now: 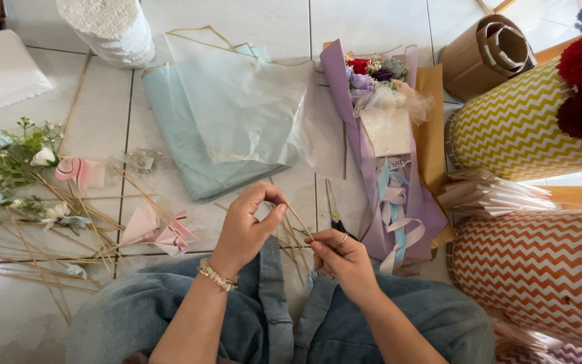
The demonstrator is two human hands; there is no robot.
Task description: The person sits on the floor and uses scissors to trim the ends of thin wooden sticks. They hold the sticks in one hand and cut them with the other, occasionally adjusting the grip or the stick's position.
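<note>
In the head view, the person sat on the tiled floor (385, 27) in a denim garment, both hands raised just above the lap. The left hand (247, 226) had its thumb and forefinger curled into a closed pinch at the upper end of a thin wooden skewer (299, 220), while the right hand (341, 263), a ring on one finger, closed its grip around the lower end of that same stick. The skewer slanted between the two hands, just above a loose scatter of further sticks (69, 236) on the floor. Black-handled scissors (335, 212) lay just beyond the right hand, beside a finished bouquet (389, 135) wrapped in purple paper with pale ribbons. Pale blue wrapping sheets (230, 121) lay further out, with pink folded paper pieces (153, 229) and artificial greenery (15, 168) to the left. Chevron-patterned rolls (520, 128) stood at the right. The stick looked slender enough to snap if the two pinches bent it, and the scissors lay close enough that a careless reach might catch the blades; loose sticks could also roll underfoot.
</note>
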